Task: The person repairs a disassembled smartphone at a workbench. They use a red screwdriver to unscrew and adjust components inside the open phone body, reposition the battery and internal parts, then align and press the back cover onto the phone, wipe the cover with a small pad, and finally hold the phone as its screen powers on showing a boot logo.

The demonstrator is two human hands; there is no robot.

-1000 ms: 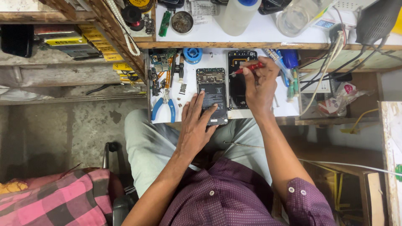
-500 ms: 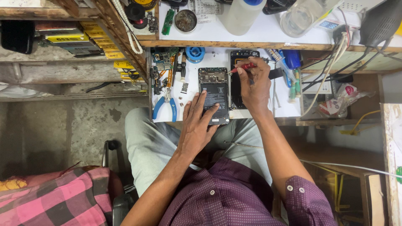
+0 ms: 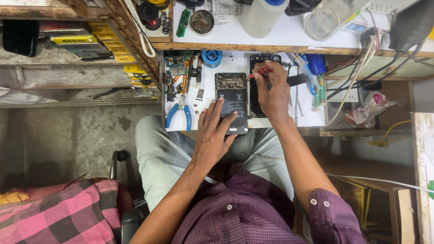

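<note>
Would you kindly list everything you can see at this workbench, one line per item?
opened phone: one, dark, middle of the white tray, under the left fingers
back cover: one, black, right of the phone
screwdriver: one, red handle, in the right hand
pliers: one, blue handles, tray's left side
solder reel: one, blue, tray's top edge
white tray: one, on the lap
plastic bottle: one, whitish, upper shelf
checked cloth: one, pink and black, lower left
left hand: rests on the phone
right hand: grips the screwdriver
</note>
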